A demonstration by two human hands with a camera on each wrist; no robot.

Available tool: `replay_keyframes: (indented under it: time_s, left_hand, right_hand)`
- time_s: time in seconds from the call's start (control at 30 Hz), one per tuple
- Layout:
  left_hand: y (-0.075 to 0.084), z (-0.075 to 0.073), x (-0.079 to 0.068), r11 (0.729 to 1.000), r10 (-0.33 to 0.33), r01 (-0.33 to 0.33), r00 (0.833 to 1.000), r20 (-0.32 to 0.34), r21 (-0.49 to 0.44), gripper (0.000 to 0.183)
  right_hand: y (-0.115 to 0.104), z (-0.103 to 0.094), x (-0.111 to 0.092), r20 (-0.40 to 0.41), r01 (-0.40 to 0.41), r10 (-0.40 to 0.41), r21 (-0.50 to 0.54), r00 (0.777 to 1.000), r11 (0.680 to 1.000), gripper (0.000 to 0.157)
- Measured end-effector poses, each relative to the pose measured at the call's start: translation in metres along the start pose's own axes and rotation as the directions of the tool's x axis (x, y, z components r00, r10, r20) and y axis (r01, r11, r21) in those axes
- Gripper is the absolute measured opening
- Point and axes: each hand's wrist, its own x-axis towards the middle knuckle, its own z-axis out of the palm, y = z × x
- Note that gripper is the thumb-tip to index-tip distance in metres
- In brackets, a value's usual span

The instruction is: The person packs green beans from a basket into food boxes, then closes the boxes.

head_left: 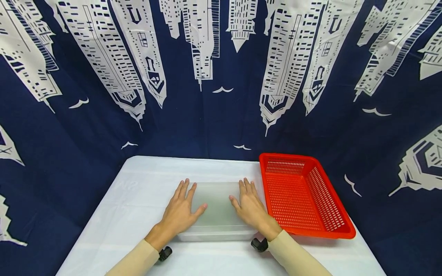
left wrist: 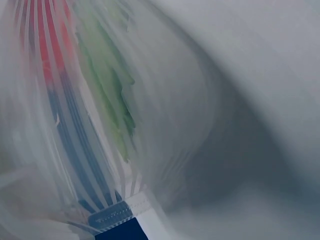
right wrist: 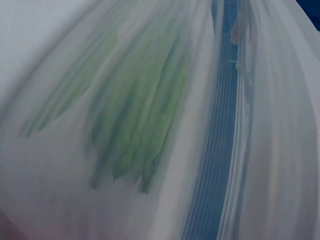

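A rectangular translucent container (head_left: 215,235) with a flat, frosted lid (head_left: 218,205) sits on the table. My left hand (head_left: 180,210) lies over the lid's left side, fingers extended forward and thumb pointing inward. Over the right side rests my right hand (head_left: 251,207), its fingers also straight. Through the clouded plastic in the left wrist view, a blurred green leafy shape (left wrist: 107,75) shows. Several long green pieces (right wrist: 142,100) appear in the right wrist view. What exactly the green things are, I cannot tell. Neither wrist view shows a hand clearly.
Right of the container stands a red perforated plastic basket (head_left: 291,195), close to my right forearm. Both rest on a white-covered table (head_left: 138,199). Behind and around the table hangs a dark blue cloth (head_left: 207,122) with white building prints.
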Motion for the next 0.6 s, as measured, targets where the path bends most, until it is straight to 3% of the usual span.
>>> replay_keyframes:
  time_s: [0.23,0.6]
  left_hand:
    - [-0.0027,0.0020,0.0007,0.999,0.024,-0.024,0.999,-0.026,0.035,0.091]
    - [-0.0042,0.0034,-0.0016,1.000,0.000,0.000,1.000,0.008,0.006,0.093]
  right_hand:
    - [0.0008,0.0021,-0.0003,-0.019,-0.005,0.005,-0.016,1.000,1.000,0.075]
    - [0.0011,0.0059,-0.0048,-0.030,-0.023,0.024,0.031,0.999,0.999,0.077]
